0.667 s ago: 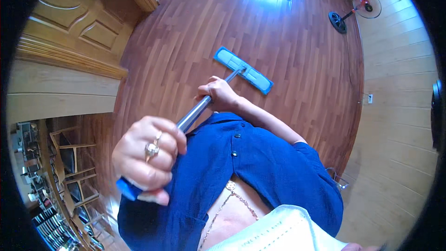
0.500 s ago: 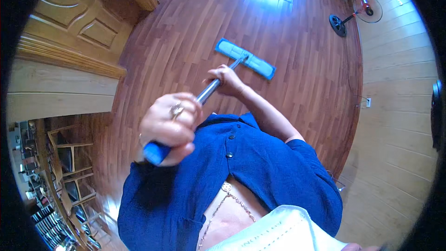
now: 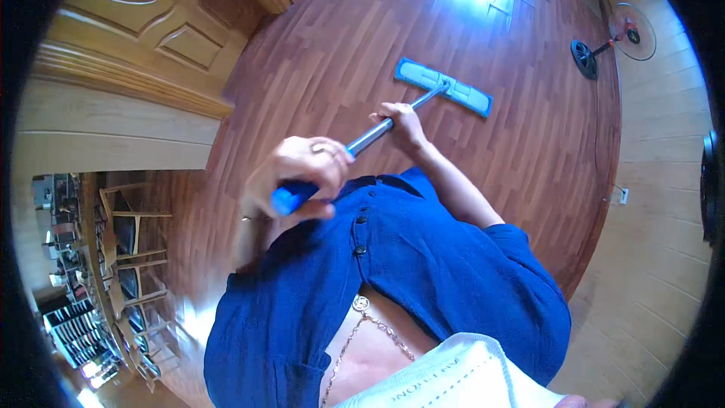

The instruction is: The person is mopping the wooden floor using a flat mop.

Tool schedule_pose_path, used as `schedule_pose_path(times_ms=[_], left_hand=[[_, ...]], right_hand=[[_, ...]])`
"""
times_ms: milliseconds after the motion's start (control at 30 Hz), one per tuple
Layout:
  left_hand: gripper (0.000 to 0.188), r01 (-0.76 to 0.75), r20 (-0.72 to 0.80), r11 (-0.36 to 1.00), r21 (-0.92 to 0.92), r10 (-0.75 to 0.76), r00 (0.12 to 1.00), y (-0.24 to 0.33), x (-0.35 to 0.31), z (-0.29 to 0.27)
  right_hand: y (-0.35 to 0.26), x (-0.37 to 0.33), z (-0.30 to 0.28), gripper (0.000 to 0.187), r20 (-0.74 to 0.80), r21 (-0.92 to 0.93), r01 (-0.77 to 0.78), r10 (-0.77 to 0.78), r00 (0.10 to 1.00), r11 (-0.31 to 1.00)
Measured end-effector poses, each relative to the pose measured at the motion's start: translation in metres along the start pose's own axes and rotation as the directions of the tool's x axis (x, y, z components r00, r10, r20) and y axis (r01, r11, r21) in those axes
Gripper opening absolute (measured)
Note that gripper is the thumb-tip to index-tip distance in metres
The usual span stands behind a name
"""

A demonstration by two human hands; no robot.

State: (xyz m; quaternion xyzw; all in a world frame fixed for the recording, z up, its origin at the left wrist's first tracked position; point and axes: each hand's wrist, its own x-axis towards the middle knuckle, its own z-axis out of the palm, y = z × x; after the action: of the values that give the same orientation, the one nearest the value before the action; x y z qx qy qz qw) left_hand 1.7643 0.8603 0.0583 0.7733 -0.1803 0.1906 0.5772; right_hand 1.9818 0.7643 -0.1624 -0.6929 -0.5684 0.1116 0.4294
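A flat mop (image 3: 470, 97) with a light-blue rectangular head lies on the wood floor ahead of me, its metal pole slanting up toward my body. My left hand (image 3: 308, 170) is closed around the blue grip at the pole's upper end, a ring on one finger. Farther down the pole, my right hand (image 3: 402, 122) wraps the metal shaft, with that arm stretched forward. The mop head sits at an angle, its right end nearer to me than its left.
Against the right wall stands a fan (image 3: 585, 59) on a round black base. A panelled wooden door (image 3: 181, 41) is at the upper left. Several chairs (image 3: 128, 234) stand along a long table at the lower left. A wall socket (image 3: 624, 196) is on the right.
The floor, door and fan have shifted right in the view. Both hands and the mop appear farther right too, and my left hand is a little higher, still on the grip.
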Motion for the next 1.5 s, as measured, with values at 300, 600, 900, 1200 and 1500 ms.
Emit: schedule_pose_path(times_ms=[300, 600, 900, 1200, 1500], left_hand=[[0.027, -0.206, 0.122, 0.899, -0.387, 0.272, 0.954, -0.031, 0.122, -0.012], [0.015, 0.135, 0.002, 0.988, -0.079, -0.135, 0.991, -0.117, 0.187, 0.014], [0.015, 0.179, 0.04, 0.983, 0.03, -0.18, 0.983, -0.157, 0.139, 0.028], [0.031, 0.073, -0.109, 0.966, 0.249, -0.047, 0.993, 0.018, 0.082, -0.048], [0.032, 0.01, -0.221, 0.96, 0.279, 0.054, 0.974, 0.053, 0.028, -0.053]], right_hand=[[0.008, 0.007, -0.096, 0.029, -0.134, -0.01, 0.057, -0.058, 0.989, 0.998], [0.159, 0.049, -0.165, 0.024, -0.054, -0.25, -0.002, -0.012, 0.998, 0.968], [0.2, 0.052, -0.129, 0.023, 0.076, -0.498, -0.191, 0.262, 0.962, 0.846], [0.005, 0.086, -0.028, 0.032, 0.269, -0.082, -0.058, 0.079, 0.96, 0.995], [-0.059, 0.106, 0.016, 0.01, 0.492, -0.046, 0.114, -0.077, 0.867, 0.992]])
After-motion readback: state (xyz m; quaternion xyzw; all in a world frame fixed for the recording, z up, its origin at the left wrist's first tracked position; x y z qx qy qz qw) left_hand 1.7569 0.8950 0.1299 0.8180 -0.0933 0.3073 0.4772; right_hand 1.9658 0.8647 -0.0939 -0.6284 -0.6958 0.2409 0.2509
